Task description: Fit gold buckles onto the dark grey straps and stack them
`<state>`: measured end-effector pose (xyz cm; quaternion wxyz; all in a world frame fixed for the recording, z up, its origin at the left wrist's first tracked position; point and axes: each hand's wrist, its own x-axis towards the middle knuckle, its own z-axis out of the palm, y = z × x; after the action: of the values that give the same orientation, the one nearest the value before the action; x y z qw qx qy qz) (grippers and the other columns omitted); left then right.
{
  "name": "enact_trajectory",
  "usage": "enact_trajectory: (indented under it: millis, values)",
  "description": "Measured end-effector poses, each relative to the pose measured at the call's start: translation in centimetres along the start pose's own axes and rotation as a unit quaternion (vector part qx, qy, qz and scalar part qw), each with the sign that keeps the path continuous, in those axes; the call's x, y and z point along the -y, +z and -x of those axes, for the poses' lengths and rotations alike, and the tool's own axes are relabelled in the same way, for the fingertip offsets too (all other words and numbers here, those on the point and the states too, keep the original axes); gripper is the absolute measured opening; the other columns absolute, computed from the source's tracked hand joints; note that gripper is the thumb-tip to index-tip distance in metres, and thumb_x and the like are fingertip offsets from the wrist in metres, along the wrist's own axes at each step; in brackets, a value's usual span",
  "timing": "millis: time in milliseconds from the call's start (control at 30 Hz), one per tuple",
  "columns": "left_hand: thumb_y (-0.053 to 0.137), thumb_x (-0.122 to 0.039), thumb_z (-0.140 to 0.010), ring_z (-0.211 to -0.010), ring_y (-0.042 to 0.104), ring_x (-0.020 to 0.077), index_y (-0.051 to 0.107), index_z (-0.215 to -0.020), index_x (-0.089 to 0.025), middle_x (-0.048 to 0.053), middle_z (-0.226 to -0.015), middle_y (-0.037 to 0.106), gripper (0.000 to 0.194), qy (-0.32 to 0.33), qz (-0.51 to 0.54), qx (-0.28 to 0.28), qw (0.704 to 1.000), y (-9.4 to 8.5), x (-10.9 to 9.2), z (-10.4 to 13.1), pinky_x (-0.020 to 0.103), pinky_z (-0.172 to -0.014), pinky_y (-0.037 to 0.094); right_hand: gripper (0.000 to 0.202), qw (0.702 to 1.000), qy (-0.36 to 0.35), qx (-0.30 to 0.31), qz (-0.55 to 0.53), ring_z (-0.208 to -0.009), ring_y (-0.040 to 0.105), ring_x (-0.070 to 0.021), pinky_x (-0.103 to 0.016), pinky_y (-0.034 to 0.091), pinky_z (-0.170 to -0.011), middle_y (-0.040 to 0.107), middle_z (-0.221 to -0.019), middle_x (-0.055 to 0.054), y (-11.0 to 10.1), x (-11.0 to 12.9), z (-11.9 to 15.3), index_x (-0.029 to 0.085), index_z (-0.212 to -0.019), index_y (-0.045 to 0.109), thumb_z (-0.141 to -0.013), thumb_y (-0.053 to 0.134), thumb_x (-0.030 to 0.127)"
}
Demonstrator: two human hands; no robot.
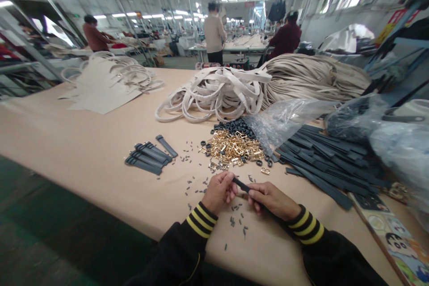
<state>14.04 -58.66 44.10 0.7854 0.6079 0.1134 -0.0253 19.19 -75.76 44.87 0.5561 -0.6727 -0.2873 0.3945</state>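
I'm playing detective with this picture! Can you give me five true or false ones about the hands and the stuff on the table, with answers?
1. The left hand and right hand hold one dark strap. True.
2. A heap of gold buckles lies beyond the hands. True.
3. The sleeve stripes are red. False: the sleeve stripes are yellow.
4. The pale looped bands sit nearer than the gold buckles. False: the pale looped bands are farther away.
5. Clear plastic lies to the right of the gold buckles. True.
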Motion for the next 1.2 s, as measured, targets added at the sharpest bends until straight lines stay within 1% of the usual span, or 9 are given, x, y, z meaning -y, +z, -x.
enact_trajectory:
  millis: [100, 200, 300, 367, 467, 633, 1000, 1067, 1200]
  values:
    - [0.050, -0.039, -0.074, -0.035, 0.042, 0.0040, 0.048, -0.072, -0.013, -0.002, -0.052, 0.053, 0.026, 0.001, -0.027, -0.011, 1.000, 0.05, -0.05, 0.07, 0.012, -0.030, 0.027, 0.032, 0.999, -0.024, -0.013, 0.032, -0.047, 0.046, -0.0082, -0.019, 0.035, -0.046, 0.049, -0.055, 0.003, -0.33, 0.20, 0.17, 0.014, -0.073, 0.055, -0.084, 0.041, 0.041]
    - [0.048, -0.031, -0.074, -0.033, 0.038, 0.0033, 0.047, -0.081, -0.015, -0.005, -0.051, 0.050, 0.018, 0.030, -0.073, -0.026, 0.997, 0.10, -0.11, 0.21, 0.012, -0.030, 0.026, 0.021, 0.999, -0.031, -0.021, 0.039, -0.052, 0.046, -0.0092, -0.019, 0.036, -0.050, 0.051, -0.059, 0.002, -0.74, 0.45, 0.33, 0.015, -0.079, 0.055, -0.081, 0.048, 0.035]
    - [0.045, -0.029, -0.076, -0.030, 0.035, 0.0033, 0.042, -0.089, -0.016, -0.008, -0.047, 0.046, 0.018, 0.054, -0.111, -0.037, 0.992, 0.12, -0.16, 0.35, 0.012, -0.030, 0.026, 0.016, 0.999, -0.015, -0.025, 0.025, -0.051, 0.047, -0.0092, -0.020, 0.036, -0.051, 0.052, -0.058, 0.002, -0.81, 0.45, 0.33, 0.014, -0.075, 0.053, -0.077, 0.053, 0.030]
    - [0.043, -0.031, -0.077, -0.029, 0.034, 0.0037, 0.040, -0.091, -0.017, -0.009, -0.045, 0.045, 0.020, 0.051, -0.121, -0.037, 0.991, 0.09, -0.14, 0.39, 0.012, -0.029, 0.025, 0.017, 1.000, 0.005, -0.021, 0.002, -0.050, 0.047, -0.0090, -0.020, 0.037, -0.050, 0.052, -0.057, 0.002, -0.66, 0.32, 0.25, 0.015, -0.073, 0.052, -0.077, 0.052, 0.031]
    - [0.039, -0.034, -0.079, -0.027, 0.032, 0.0047, 0.040, -0.091, -0.017, -0.009, -0.043, 0.046, 0.021, 0.039, -0.124, -0.042, 0.991, 0.01, -0.01, 0.37, 0.013, -0.028, 0.023, 0.020, 0.999, 0.022, -0.014, -0.021, -0.050, 0.049, -0.0086, -0.020, 0.039, -0.050, 0.054, -0.062, 0.001, -0.41, 0.17, 0.12, 0.014, -0.074, 0.052, -0.077, 0.051, 0.033]
    - [0.035, -0.036, -0.081, -0.027, 0.035, 0.0061, 0.041, -0.092, -0.016, -0.008, -0.041, 0.047, 0.024, 0.030, -0.113, -0.049, 0.992, -0.12, 0.25, 0.27, 0.013, -0.029, 0.026, 0.024, 0.999, 0.034, -0.010, -0.036, -0.050, 0.049, -0.0082, -0.020, 0.041, -0.050, 0.055, -0.064, 0.000, -0.39, 0.06, 0.04, 0.013, -0.074, 0.052, -0.077, 0.051, 0.037]
    - [0.033, -0.034, -0.083, -0.030, 0.039, 0.0059, 0.040, -0.095, -0.015, -0.005, -0.043, 0.050, 0.024, 0.027, -0.091, -0.049, 0.994, -0.27, 0.32, 0.06, 0.013, -0.031, 0.029, 0.022, 0.999, 0.032, -0.014, -0.020, -0.051, 0.050, -0.0077, -0.019, 0.040, -0.050, 0.055, -0.063, 0.000, -0.49, -0.23, 0.02, 0.012, -0.075, 0.054, -0.078, 0.050, 0.033]
    - [0.033, -0.030, -0.082, -0.033, 0.043, 0.0064, 0.039, -0.095, -0.015, -0.004, -0.048, 0.052, 0.021, 0.030, -0.080, -0.053, 0.995, -0.22, 0.28, 0.01, 0.013, -0.032, 0.032, 0.022, 0.999, 0.035, -0.015, -0.022, -0.050, 0.050, -0.0079, -0.019, 0.040, -0.050, 0.055, -0.062, 0.000, -0.48, -0.20, -0.01, 0.012, -0.075, 0.053, -0.078, 0.050, 0.033]
    - [0.036, -0.024, -0.079, -0.044, 0.050, 0.0059, 0.042, -0.092, -0.015, 0.002, -0.074, 0.057, 0.016, 0.071, -0.102, -0.070, 0.990, -0.31, 0.36, -0.08, 0.015, -0.036, 0.039, 0.021, 0.999, 0.033, -0.018, -0.006, -0.050, 0.050, -0.0085, -0.019, 0.040, -0.050, 0.054, -0.059, 0.001, -0.57, -0.35, -0.09, 0.013, -0.075, 0.053, -0.078, 0.049, 0.033]
